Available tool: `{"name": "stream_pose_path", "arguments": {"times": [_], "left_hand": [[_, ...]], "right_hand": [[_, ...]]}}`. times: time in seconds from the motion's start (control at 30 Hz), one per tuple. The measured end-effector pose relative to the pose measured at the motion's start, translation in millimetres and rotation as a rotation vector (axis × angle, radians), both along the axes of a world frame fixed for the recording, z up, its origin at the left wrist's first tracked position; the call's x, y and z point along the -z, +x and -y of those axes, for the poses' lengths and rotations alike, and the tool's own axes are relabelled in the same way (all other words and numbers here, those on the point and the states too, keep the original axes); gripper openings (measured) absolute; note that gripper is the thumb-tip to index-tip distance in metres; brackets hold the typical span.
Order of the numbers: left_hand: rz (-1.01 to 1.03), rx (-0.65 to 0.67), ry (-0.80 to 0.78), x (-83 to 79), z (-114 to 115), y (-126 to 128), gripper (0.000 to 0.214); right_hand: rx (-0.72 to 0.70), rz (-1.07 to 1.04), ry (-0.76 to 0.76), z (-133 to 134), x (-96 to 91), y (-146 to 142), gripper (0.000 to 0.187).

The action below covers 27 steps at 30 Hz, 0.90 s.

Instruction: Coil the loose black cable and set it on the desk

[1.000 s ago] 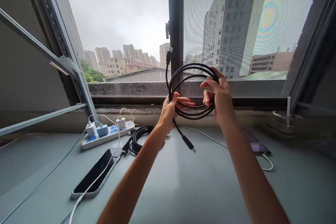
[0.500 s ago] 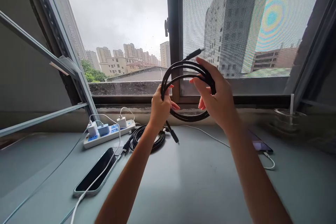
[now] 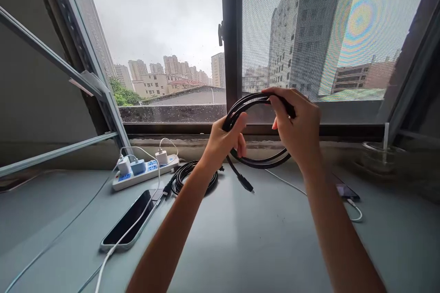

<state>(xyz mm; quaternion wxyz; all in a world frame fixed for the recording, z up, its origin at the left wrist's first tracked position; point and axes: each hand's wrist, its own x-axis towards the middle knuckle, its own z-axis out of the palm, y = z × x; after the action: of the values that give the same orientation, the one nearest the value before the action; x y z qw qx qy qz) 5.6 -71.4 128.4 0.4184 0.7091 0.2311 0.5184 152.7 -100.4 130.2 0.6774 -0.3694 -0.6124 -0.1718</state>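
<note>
A black cable (image 3: pixel 264 163) wound in several loops is held up above the table between both hands. My left hand (image 3: pixel 225 139) is closed around the left side of the coil, its thumb over the loops. At the upper right, my right hand (image 3: pixel 297 121) pinches the loops between thumb and fingers. One cable end with a black plug (image 3: pixel 245 183) hangs below the coil near my left hand; the other end is hidden. Behind my left forearm, a second coiled black cable (image 3: pixel 211 186) lies on the table.
A power strip (image 3: pixel 137 178) with white chargers stands at the back left. Before it lies a phone (image 3: pixel 129 219) with a white cord (image 3: pixel 113 249) across it. Another device (image 3: pixel 347 191) and a glass jar (image 3: pixel 380 155) are at the right. Windows rise behind the table (image 3: pixel 254 247).
The coil has moved right and slightly down with both hands. My right hand has closed over the upper loops, and the plug that stuck out at the top no longer shows.
</note>
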Motion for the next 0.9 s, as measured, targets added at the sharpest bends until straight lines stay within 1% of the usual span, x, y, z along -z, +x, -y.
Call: {"name": "stream_pose_path", "arguments": {"times": [0.07, 0.13, 0.23, 0.27, 0.33, 0.37, 0.47, 0.6, 0.73, 0.83, 0.9], "left_hand": [[0.028, 0.089, -0.084, -1.6, 0.7, -0.7, 0.055], [0.056, 0.136, -0.169, -4.4, -0.3, -3.3, 0.062], [0.101, 0.122, -0.246, -8.4, -3.7, -7.7, 0.060], [0.111, 0.103, -0.252, -9.3, -4.6, -9.0, 0.058], [0.123, 0.057, -0.237, -10.9, -5.2, -11.4, 0.057], [0.126, 0.036, -0.221, -11.8, -4.9, -12.7, 0.057], [0.121, -0.002, -0.178, -15.6, -2.5, -17.2, 0.058], [0.118, -0.036, -0.152, -22.4, -0.3, -24.9, 0.059], [0.163, -0.055, -0.097, -25.4, -0.3, -30.6, 0.062], [0.191, -0.048, -0.047, -24.7, 0.6, -31.4, 0.064], [0.200, -0.036, -0.049, -24.1, 1.9, -30.6, 0.065]], "right_hand": [[0.037, 0.008, 0.010, 2.3, -0.8, -0.8, 0.024], [0.042, 0.027, 0.015, 2.4, -1.0, -0.5, 0.024], [0.056, 0.046, 0.011, -3.2, 1.2, 2.6, 0.021], [0.082, 0.048, 0.003, -6.2, 2.6, 3.8, 0.025], [0.155, 0.048, -0.024, -12.2, 5.7, 5.4, 0.039], [0.187, 0.046, -0.046, -14.8, 7.1, 5.5, 0.042], [0.222, 0.045, -0.105, -18.7, 8.8, 3.9, 0.041], [0.171, 0.048, -0.120, -14.4, 5.7, -0.2, 0.036], [0.150, -0.050, -0.125, -2.8, 0.8, -4.3, 0.026], [0.101, -0.127, -0.152, 6.8, -2.6, -6.6, 0.031], [0.055, -0.180, -0.179, 12.2, -4.3, -7.0, 0.036]]}}
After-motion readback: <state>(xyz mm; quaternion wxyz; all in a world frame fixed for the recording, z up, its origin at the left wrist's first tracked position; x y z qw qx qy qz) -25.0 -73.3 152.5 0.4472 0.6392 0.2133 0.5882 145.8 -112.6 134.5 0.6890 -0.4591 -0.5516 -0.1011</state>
